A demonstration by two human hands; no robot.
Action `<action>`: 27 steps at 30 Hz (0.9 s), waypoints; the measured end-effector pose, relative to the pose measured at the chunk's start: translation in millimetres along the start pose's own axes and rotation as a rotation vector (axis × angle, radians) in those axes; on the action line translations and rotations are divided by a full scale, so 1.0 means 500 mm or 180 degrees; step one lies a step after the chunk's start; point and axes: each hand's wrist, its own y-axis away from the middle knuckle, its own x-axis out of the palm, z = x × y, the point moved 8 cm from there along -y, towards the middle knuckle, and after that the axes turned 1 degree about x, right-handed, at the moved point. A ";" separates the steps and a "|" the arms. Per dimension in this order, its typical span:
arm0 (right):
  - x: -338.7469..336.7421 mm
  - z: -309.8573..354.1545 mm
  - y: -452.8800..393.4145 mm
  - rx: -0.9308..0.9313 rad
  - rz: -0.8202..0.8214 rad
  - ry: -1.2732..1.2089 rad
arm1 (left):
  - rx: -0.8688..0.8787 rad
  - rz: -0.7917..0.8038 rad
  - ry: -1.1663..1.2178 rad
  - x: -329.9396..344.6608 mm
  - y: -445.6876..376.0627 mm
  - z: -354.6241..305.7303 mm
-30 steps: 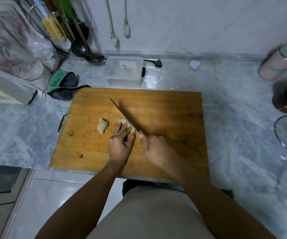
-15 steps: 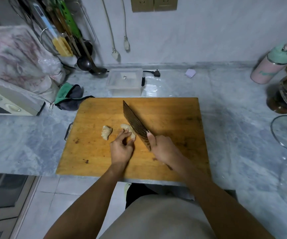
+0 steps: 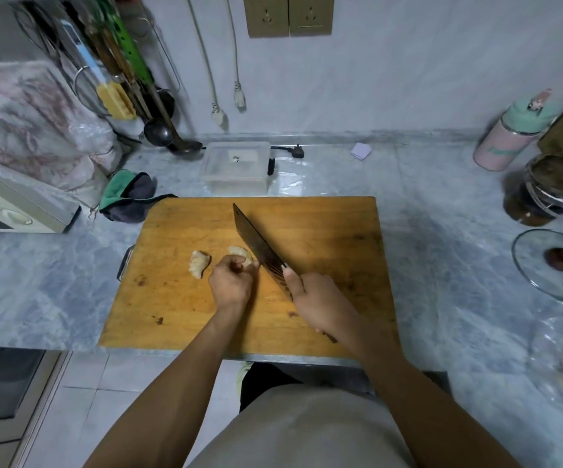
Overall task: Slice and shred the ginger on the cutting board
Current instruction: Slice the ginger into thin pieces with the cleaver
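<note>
A wooden cutting board (image 3: 324, 231) lies on the marble counter. Two pale ginger pieces sit on its left half. The loose ginger piece (image 3: 199, 263) lies free. My left hand (image 3: 231, 282) grips the second ginger piece (image 3: 241, 255) with curled fingers. My right hand (image 3: 317, 300) holds a dark cleaver (image 3: 258, 246) by its handle, thumb pressed on the blade's flat. The blade is tilted, its broad side showing, right beside the held ginger.
A clear plastic box (image 3: 236, 165) stands just behind the board. A green and grey cloth (image 3: 128, 194) lies at the board's back left corner. A glass lid (image 3: 553, 263), a dark jar (image 3: 550, 190) and a pink bottle (image 3: 513, 140) stand to the right.
The cleaver went from upright, edge down on the ginger, to tilted with its flat side showing. My left fingers curled tighter round the ginger. The view tilted up.
</note>
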 end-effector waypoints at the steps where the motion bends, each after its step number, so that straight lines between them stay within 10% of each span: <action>1: 0.004 0.002 0.002 -0.0006 -0.0004 -0.0025 | -0.0074 0.0039 0.0138 0.002 0.001 0.007; 27: 0.060 0.031 -0.042 0.0236 0.0256 0.0254 | 0.0105 0.0130 -0.0020 0.015 0.013 -0.002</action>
